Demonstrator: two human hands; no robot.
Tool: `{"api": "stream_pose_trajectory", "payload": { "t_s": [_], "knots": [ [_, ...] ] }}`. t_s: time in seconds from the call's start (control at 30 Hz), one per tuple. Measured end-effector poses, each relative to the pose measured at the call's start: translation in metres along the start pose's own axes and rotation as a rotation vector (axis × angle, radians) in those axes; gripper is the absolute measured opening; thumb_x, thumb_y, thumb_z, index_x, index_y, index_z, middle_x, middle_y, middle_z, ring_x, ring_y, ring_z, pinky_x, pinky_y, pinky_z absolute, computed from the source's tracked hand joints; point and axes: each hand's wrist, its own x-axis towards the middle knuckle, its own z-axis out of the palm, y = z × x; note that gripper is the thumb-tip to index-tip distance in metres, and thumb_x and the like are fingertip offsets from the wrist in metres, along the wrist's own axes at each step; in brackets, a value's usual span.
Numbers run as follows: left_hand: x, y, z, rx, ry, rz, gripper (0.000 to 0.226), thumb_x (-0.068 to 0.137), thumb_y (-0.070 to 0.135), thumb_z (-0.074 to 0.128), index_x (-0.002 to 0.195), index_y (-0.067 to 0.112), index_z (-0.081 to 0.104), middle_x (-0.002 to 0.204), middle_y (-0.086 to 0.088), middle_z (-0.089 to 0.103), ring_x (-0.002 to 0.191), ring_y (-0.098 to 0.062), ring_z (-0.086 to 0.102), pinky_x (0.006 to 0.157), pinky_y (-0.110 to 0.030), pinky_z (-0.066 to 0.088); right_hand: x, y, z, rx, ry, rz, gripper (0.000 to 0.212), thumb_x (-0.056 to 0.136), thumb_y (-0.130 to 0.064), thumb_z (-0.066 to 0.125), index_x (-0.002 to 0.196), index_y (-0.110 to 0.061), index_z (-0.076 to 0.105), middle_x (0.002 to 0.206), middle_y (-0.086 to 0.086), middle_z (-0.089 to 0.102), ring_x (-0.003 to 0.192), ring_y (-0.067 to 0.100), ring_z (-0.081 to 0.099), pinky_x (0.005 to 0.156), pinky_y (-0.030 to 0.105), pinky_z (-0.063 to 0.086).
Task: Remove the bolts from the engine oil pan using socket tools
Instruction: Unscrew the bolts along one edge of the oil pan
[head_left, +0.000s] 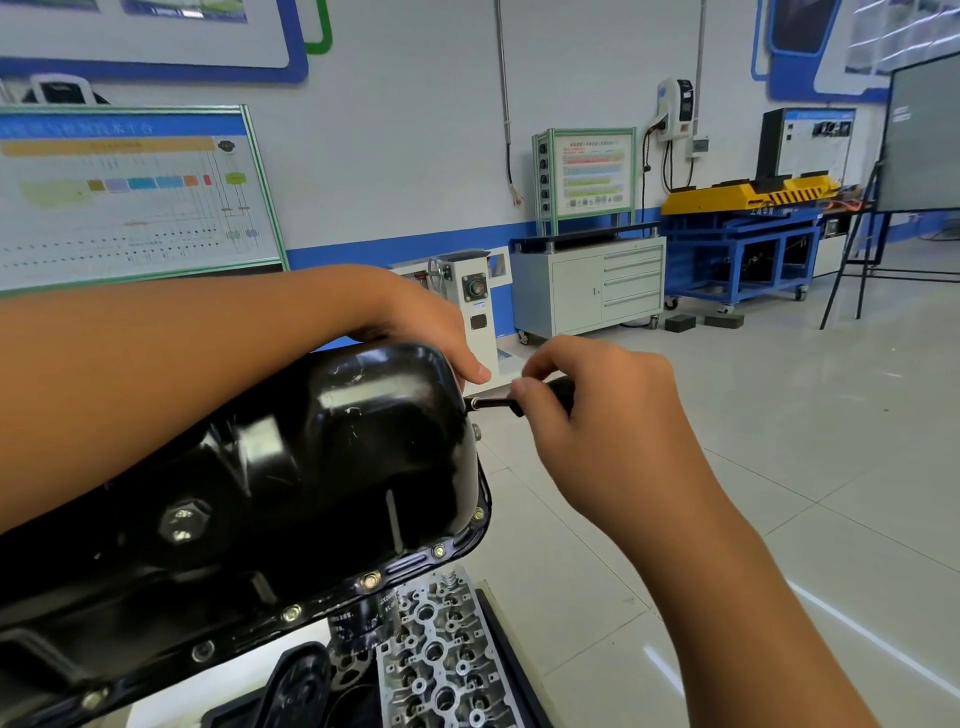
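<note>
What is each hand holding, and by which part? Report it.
The right hand grips the socket driver by its black handle. The left hand holds nothing; its fingers rest on the oil pan edge.

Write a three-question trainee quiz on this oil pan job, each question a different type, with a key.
1. True or false: the right hand grips the socket tool.
2. Where does the left hand rest? A) on the far end of the black oil pan; B) on the grey cabinet; C) on the cylinder head.
3. Fill in: bolts such as the flange bolt still sit along the pan's near ____.

Key: 1 true; 2 A; 3 edge (flange).
</note>
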Motion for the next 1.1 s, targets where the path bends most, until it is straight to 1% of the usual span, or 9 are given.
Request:
{"api": "stream_pose_trajectory", "payload": {
  "t_s": [0.13,0.3,0.37,0.5,0.67,0.77,0.93,1.03,1.1],
  "knots": [
    [0.0,-0.001,0.001,-0.028,0.015,0.009,0.031,0.088,0.057,0.067,0.075,0.035,0.082,0.07,0.025,0.072,0.089,-0.009,0.063,0.089,-0.031,0.046,-0.003,-0.002,0.001,0.01,-0.015,-0.094,0.03,0.081,-0.005,0.075,0.1,-0.027,0.072,0.085,-0.009,0.066,0.07,-0.006,0.057,0.07,0.022,0.055],
    [-0.001,0.0,0.001,-0.013,-0.023,0.027,0.028,0.083,0.062,0.067,0.073,0.041,0.081,0.069,0.026,0.071,0.08,-0.002,0.067,0.08,-0.027,0.047,-0.004,-0.001,0.008,0.023,0.015,0.103,0.021,0.092,-0.046,0.067,0.09,-0.025,0.068,0.076,-0.004,0.07,0.069,0.008,0.062,0.059,0.024,0.049],
    [0.0,0.0,0.001,0.012,-0.004,0.016,0.033,0.089,0.062,0.064,0.077,0.037,0.082,0.068,0.028,0.069,0.083,-0.003,0.061,0.08,-0.027,0.043,-0.003,0.0,0.008,0.031,0.024,0.072,0.006,0.092,-0.03,0.07,0.089,-0.026,0.067,0.076,-0.004,0.068,0.064,0.007,0.06,0.057,0.018,0.046],
    [-0.002,0.0,0.002,0.002,0.003,0.016,0.039,0.081,0.068,0.064,0.078,0.033,0.082,0.069,0.02,0.071,0.077,-0.004,0.064,0.078,-0.027,0.045,-0.006,-0.003,0.003,0.113,-0.001,-0.066,0.035,0.076,0.0,0.079,0.094,-0.028,0.072,0.083,-0.008,0.07,0.077,0.006,0.064,0.072,0.024,0.053],
    [-0.002,0.002,0.001,0.018,-0.022,-0.001,0.038,0.09,0.063,0.061,0.077,0.033,0.082,0.066,0.02,0.07,0.067,0.003,0.066,0.07,-0.023,0.044,-0.007,-0.002,0.01,0.15,0.049,0.093,0.021,0.089,-0.04,0.074,0.107,-0.03,0.07,0.07,-0.012,0.068,0.084,-0.011,0.057,0.064,0.002,0.042],
    [-0.001,0.001,0.0,0.029,-0.014,-0.004,0.039,0.09,0.063,0.061,0.079,0.033,0.082,0.068,0.023,0.069,0.082,-0.003,0.064,0.076,-0.026,0.042,-0.007,-0.003,0.008,0.188,0.047,0.057,0.014,0.089,-0.02,0.076,0.099,-0.028,0.071,0.065,-0.012,0.064,0.08,-0.007,0.059,0.065,0.006,0.044],
    [0.0,0.001,0.001,-0.006,-0.025,0.031,0.038,0.079,0.067,0.065,0.077,0.033,0.082,0.072,0.021,0.072,0.086,-0.009,0.065,0.08,-0.027,0.044,-0.008,-0.002,0.001,0.184,0.016,-0.027,0.044,0.074,0.013,0.07,0.096,-0.024,0.076,0.084,-0.006,0.072,0.08,0.001,0.067,0.074,0.01,0.05],
    [0.0,0.001,0.001,0.015,-0.019,0.019,0.036,0.09,0.061,0.063,0.079,0.032,0.082,0.069,0.023,0.07,0.084,-0.006,0.062,0.077,-0.026,0.042,-0.006,-0.002,0.004,0.221,0.018,0.127,0.018,0.084,-0.017,0.079,0.099,-0.026,0.074,0.075,-0.016,0.068,0.078,-0.011,0.063,0.066,0.002,0.046],
    [-0.001,0.001,0.001,0.029,-0.02,0.009,0.037,0.091,0.06,0.061,0.079,0.033,0.082,0.071,0.022,0.071,0.084,-0.006,0.063,0.075,-0.025,0.042,-0.006,0.0,0.007,0.187,0.033,0.195,0.018,0.091,-0.041,0.072,0.097,-0.024,0.07,0.072,-0.01,0.072,0.065,0.004,0.066,0.062,0.018,0.055]
  ]
}}
